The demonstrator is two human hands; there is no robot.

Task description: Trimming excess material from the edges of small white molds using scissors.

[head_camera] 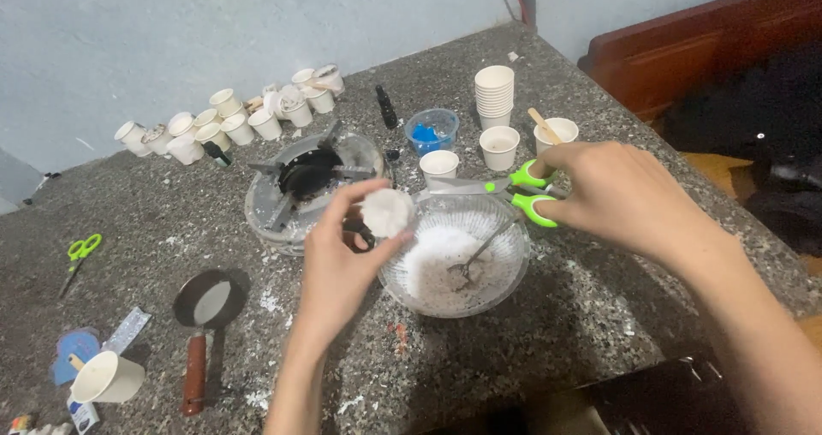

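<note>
I hold a white lump (386, 211) in my left hand (338, 268), fingers clamped on it, just over the bowl (505, 272) rim, so crumbs fall inside. My right hand (621, 197) grips the scissors (505, 191), blades seemingly closed, beside the lump.

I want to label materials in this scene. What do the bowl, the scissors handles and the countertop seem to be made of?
The bowl looks like clear glass or hard plastic: see-through, with a textured wall. The scissors in the right hand have glossy green and white handles, likely plastic, and dull grey metal blades. The countertop looks like speckled grey granite or similar stone, with a matte finish.
</note>
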